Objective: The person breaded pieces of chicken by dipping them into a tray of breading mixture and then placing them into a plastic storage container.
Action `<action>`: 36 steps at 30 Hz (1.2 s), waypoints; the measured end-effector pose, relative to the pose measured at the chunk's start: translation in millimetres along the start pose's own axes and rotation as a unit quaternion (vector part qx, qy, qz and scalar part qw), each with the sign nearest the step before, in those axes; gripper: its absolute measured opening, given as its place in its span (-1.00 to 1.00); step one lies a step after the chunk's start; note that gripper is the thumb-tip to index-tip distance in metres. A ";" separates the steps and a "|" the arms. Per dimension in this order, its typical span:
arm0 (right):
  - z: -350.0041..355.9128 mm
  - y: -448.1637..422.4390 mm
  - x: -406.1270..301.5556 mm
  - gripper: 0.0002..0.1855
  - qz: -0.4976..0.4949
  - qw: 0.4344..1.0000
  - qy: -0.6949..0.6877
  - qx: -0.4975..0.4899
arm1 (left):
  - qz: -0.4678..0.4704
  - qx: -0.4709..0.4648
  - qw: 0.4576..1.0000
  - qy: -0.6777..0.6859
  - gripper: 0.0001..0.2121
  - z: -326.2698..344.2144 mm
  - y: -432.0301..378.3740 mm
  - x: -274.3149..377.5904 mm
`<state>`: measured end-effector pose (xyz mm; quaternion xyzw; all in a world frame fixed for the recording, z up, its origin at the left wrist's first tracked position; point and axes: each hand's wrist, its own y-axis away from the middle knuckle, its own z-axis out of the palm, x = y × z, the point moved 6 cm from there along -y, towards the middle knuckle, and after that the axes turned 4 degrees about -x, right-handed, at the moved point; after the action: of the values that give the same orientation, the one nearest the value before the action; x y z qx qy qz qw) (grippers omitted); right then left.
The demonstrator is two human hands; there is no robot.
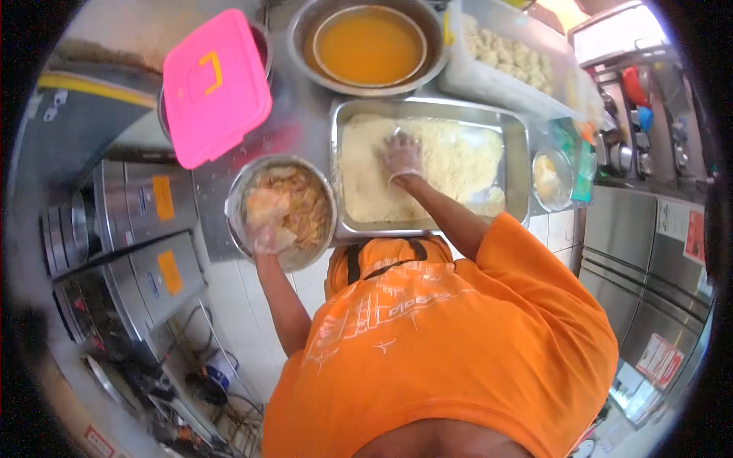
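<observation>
My left hand (264,229), in a clear plastic glove, is in a round metal bowl (231,224) of raw sliced meat (300,200). A pale, flat piece of meat (267,201) lies at its fingers; whether they grip it is unclear. My right hand (402,154), gloved too, rests with its fingers spread on pale yellow crumbs (361,172) in a rectangular steel tray (518,166). What lies under that palm is hidden.
Behind the tray stands a wide metal bowl (298,63) with orange liquid. A pink lid (215,97) covers a container at the left. A translucent tub (504,97) of pale lumps and a small clear bowl (552,178) are at the right.
</observation>
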<state>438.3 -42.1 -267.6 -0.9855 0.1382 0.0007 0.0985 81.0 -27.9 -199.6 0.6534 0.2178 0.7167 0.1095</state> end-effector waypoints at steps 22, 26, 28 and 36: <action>-152.3 7.2 112.7 -0.52 -0.075 0.943 -0.121 -0.301 | 0.060 0.022 0.996 -0.070 -0.53 -9.8 -3.6 -11.5; -210.7 -28.8 146.2 -0.48 -0.027 0.936 -0.130 -0.326 | 0.127 -0.019 0.985 -0.117 -0.53 -3.9 -4.2 -3.7; -243.3 -55.2 160.3 -0.44 -0.042 0.942 -0.130 -0.305 | 0.133 -0.010 0.983 -0.123 -0.53 -3.6 -1.3 -3.3; -326.6 -179.2 218.8 -0.36 0.013 0.979 -0.113 -0.169 | 0.148 0.014 0.976 -0.159 -0.57 -0.6 10.7 4.1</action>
<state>689.2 3.6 81.1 -0.9796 0.1368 0.1366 -0.0549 81.3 -35.6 -191.1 0.7854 0.1083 0.6089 0.0261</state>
